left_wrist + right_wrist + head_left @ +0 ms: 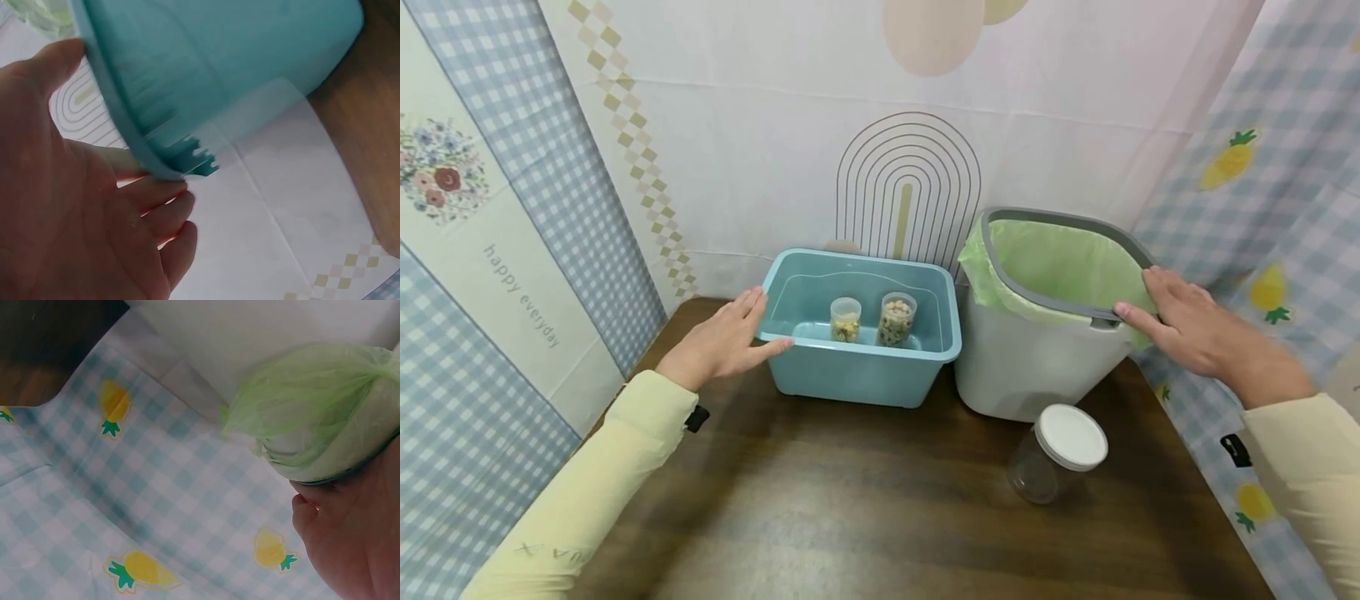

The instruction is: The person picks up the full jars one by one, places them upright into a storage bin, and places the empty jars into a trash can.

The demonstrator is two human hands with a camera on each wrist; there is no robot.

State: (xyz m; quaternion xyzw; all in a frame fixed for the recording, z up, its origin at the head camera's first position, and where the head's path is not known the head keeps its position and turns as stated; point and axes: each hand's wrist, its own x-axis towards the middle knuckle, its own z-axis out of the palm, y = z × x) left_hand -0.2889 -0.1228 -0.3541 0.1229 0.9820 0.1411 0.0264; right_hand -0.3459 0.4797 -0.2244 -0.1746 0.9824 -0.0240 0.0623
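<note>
Nearest you, the lidded jar point(1057, 454) stands on the table point(850, 517), just in front of the bin point(1030, 358). Your left hand point(722, 340) lies straight-fingered and unclenched against the tub's left end, thumb at the near rim, a spread that seems to steady the tub point(853, 375) rather than lift it. Your right hand point(1195, 325), also extended and ungripping, rests on the bin's right rim, probably steadying it. The liner point(1067, 254) folds over that rim, likely so it stays put. Inside the tub, walls surround two cups point(897, 321); behind hangs a cloth point(737, 167).
</note>
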